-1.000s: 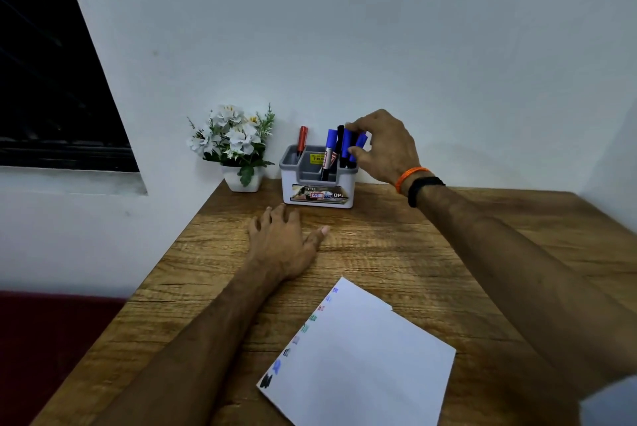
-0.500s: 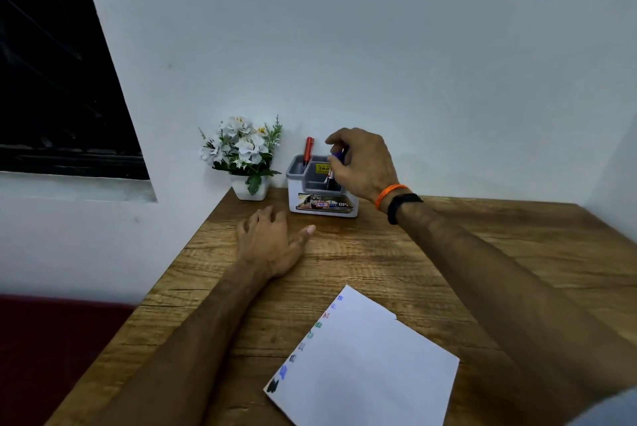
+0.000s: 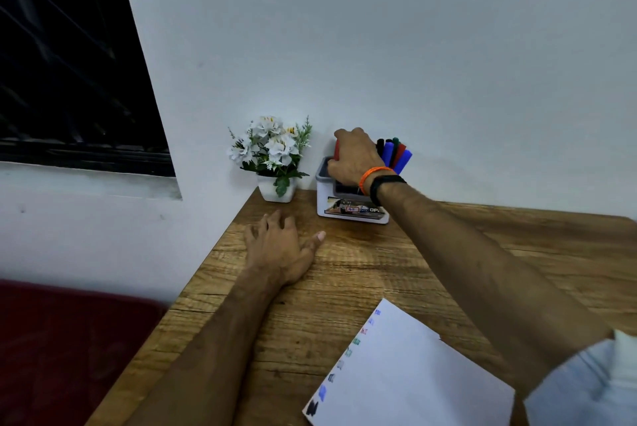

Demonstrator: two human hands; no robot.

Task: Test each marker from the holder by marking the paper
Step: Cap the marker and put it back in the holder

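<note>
A white and grey marker holder [image 3: 351, 210] stands against the wall at the back of the wooden desk [image 3: 362, 274]. My right hand [image 3: 353, 157] reaches over its left compartment, fingers curled round a red marker [image 3: 336, 150] standing there. Several blue, red, green and black markers [image 3: 394, 153] lean in the right compartment behind my wrist. My left hand [image 3: 279, 246] rests on the desk in front of the holder, fingers loosely spread. A white paper [image 3: 406, 374] lies near the front, with a column of coloured test marks [image 3: 344, 356] down its left edge.
A small white pot of white flowers [image 3: 272, 157] stands left of the holder at the desk's back left corner. A dark window [image 3: 69, 64] is at the left. The desk's left edge drops to a dark red surface [image 3: 69, 339].
My right hand moved from the blue markers in the right compartment across to the red marker on the left and closed on it. The camera tilted; my left hand stayed put.
</note>
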